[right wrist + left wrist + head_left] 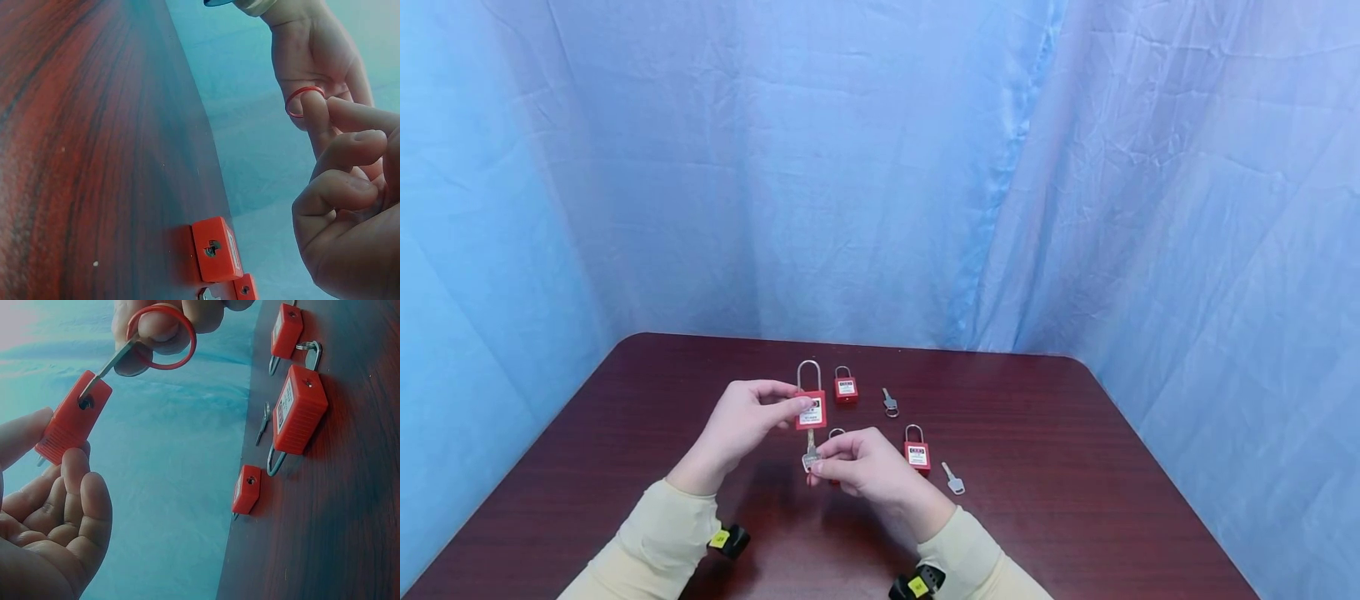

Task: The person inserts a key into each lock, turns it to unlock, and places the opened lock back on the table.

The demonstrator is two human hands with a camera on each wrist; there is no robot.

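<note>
Above the dark red table [1075, 467], the left hand [741, 425] pinches the body of a long-shackled red padlock [810, 408] between thumb and fingertips, holding it upright in the air. The right hand [865, 467] sits just below it, fingers curled around the head of a key [810, 454] whose blade is in the lock's bottom keyhole. Three smaller red padlocks [846, 388] and two loose keys [890, 402] lie on the table near the hands

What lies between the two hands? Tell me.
A key, seen in the head view: the right hand pinches it into the bottom of the red padlock gripped by the left hand.
</note>
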